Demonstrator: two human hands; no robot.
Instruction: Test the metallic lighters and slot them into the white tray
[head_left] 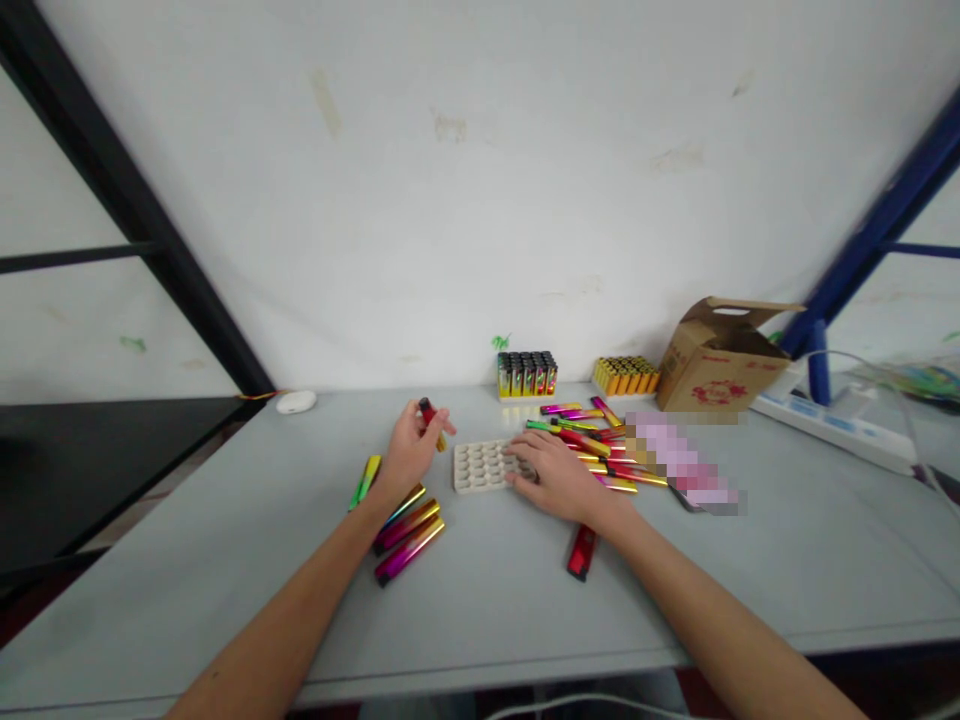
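My left hand (412, 442) is closed around a red-and-yellow lighter (428, 411) with a dark end, held just above the table. To its right lies a white tray (471, 467) with rows of round pockets; those I can see hold nothing. My right hand (551, 473) grips the tray's right end, covering part of it, fingers on the far side and thumb on the near side. Below my left wrist lie several shiny lighters, among them a purple-pink lighter (409, 553) and a green-yellow lighter (366, 480). A red lighter (582, 552) rests beneath my right wrist.
Loose colourful lighters (592, 440) are heaped beyond my right hand. Against the wall stand a block of black-topped lighters (527, 374), a tray of yellow lighters (627, 375) and an open cardboard box (716, 365). A power strip (840, 430) lies right; a white case (296, 402) sits left.
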